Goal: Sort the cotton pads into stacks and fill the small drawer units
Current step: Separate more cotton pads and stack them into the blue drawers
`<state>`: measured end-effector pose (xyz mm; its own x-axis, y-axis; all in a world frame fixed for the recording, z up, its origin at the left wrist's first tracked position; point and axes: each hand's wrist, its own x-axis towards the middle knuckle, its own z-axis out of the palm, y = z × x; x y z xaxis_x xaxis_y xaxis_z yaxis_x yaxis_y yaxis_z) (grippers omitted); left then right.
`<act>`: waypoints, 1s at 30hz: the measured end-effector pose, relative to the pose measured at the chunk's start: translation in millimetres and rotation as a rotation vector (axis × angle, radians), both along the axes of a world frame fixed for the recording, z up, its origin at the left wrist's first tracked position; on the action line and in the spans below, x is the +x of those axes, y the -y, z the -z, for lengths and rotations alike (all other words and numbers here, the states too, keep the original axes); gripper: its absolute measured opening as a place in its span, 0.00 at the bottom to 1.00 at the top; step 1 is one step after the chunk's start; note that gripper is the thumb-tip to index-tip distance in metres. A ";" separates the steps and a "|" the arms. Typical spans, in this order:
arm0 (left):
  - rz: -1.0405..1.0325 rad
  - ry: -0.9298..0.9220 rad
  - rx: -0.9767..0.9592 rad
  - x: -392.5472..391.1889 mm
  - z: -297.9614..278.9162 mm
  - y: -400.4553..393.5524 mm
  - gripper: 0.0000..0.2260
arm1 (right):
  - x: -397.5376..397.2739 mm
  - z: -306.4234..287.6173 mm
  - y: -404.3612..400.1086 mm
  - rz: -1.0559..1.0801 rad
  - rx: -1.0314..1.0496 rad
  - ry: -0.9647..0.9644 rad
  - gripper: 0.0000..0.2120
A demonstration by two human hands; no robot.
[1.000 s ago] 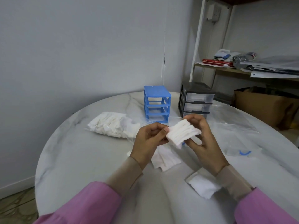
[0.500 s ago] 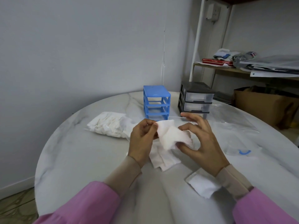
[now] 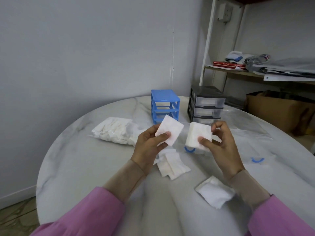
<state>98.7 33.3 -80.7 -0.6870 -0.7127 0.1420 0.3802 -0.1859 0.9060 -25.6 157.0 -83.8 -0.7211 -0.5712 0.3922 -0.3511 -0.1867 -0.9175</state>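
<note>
Above the marble table, my left hand (image 3: pixel 150 142) pinches a single white cotton pad (image 3: pixel 169 127) between thumb and fingers. A little to its right, my right hand (image 3: pixel 219 142) grips a thicker stack of cotton pads (image 3: pixel 198 134). The two are held apart, side by side. Behind them stand a blue drawer frame (image 3: pixel 164 104) with no drawers in it and a grey drawer unit (image 3: pixel 206 103) with clear drawers. A loose heap of pads (image 3: pixel 170 165) lies on the table under my hands. A neater white pad stack (image 3: pixel 214 191) sits near my right forearm.
A plastic bag full of cotton pads (image 3: pixel 113 131) lies at the left. Clear drawers with blue handles (image 3: pixel 257 159) and clear plastic bags rest on the round table (image 3: pixel 76 167) at the right. A shelf (image 3: pixel 255 74) with papers and a cardboard box (image 3: pixel 279 109) stand beyond the table's right edge.
Both hands held one bunch of pads together a second ago. My left hand has since pulled one pad off to the left, and the hands have separated.
</note>
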 end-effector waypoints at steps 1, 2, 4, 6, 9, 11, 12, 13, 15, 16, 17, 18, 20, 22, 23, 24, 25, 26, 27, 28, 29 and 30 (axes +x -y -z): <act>0.039 0.007 0.004 -0.3 -0.2 -1.2 0.09 | -0.3 0.6 0.6 0.002 0.014 -0.005 0.17; 0.069 0.018 -0.011 -0.5 -0.5 -2.9 0.08 | -0.2 0.9 1.1 -0.002 0.023 -0.008 0.16; 0.097 0.029 -0.061 -0.3 -0.4 -6.3 0.08 | -0.3 3.0 2.1 -0.027 0.032 -0.018 0.16; 0.091 0.014 -0.096 0.2 -0.4 -9.4 0.08 | 0.5 5.7 2.8 -0.068 0.030 -0.021 0.19; 0.047 0.021 -0.185 -0.4 0.6 -10.8 0.07 | 3.9 7.6 3.9 -0.129 0.028 -0.052 0.21; 0.025 0.037 -0.249 -1.4 1.9 -11.5 0.05 | 7.2 7.0 4.3 -0.166 0.022 -0.073 0.19; 0.010 0.046 -0.277 -2.0 2.8 -11.9 0.05 | 9.0 6.5 4.5 -0.189 0.020 -0.062 0.18; -0.012 0.055 -0.301 -2.6 3.9 -11.8 0.05 | 10.3 6.4 4.8 -0.209 0.019 -0.041 0.17; -0.055 0.072 -0.340 -3.1 5.7 -11.5 0.04 | 12.8 5.6 5.8 -0.253 0.021 0.034 0.15; -0.071 0.081 -0.355 -3.3 6.4 -11.1 0.05 | 13.8 4.9 6.2 -0.275 0.024 0.080 0.14; -0.082 0.089 -0.366 -3.4 7.1 -10.8 0.05 | 14.1 4.8 6.6 -0.290 0.027 0.114 0.13; -0.087 0.096 -0.372 -3.4 7.7 -10.5 0.06 | 14.5 4.5 6.9 -0.300 0.028 0.133 0.13; -0.095 0.112 -0.375 -4.0 8.9 -9.9 0.07 | 15.7 3.7 6.9 -0.311 0.028 0.156 0.12; -0.106 0.130 -0.373 -5.0 9.9 -9.0 0.08 | 16.5 3.4 7.1 -0.320 0.014 0.175 0.13; -0.107 0.134 -0.370 -5.4 10.2 -8.5 0.08 | 16.8 3.4 7.1 -0.326 0.003 0.184 0.14; -0.106 0.135 -0.370 -5.6 10.3 -8.5 0.07 | 17.1 3.6 7.3 -0.333 -0.007 0.193 0.14; -0.106 0.134 -0.373 -5.7 10.2 -8.8 0.06 | 17.0 3.9 7.5 -0.340 -0.014 0.201 0.14; -0.108 0.134 -0.380 -5.5 10.0 -9.3 0.06 | 16.9 4.4 7.8 -0.346 -0.018 0.209 0.14; -0.111 0.133 -0.384 -5.3 10.2 -9.5 0.05 | 16.6 5.3 8.1 -0.345 -0.019 0.214 0.14; -0.114 0.134 -0.383 -5.3 10.7 -9.5 0.05 | 16.3 6.0 8.7 -0.340 -0.019 0.215 0.14; -0.115 0.136 -0.378 -5.4 11.2 -9.5 0.05 | 16.1 6.4 9.0 -0.334 -0.019 0.216 0.14; -0.115 0.139 -0.374 -5.4 11.4 -9.7 0.04 | 15.8 6.6 9.3 -0.330 -0.022 0.221 0.13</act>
<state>93.3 43.0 -92.1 -0.6365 -0.7030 0.3172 0.2484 0.2025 0.9472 -9.8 147.6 -90.3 -0.5685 -0.7795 0.2630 -0.0635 -0.2772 -0.9587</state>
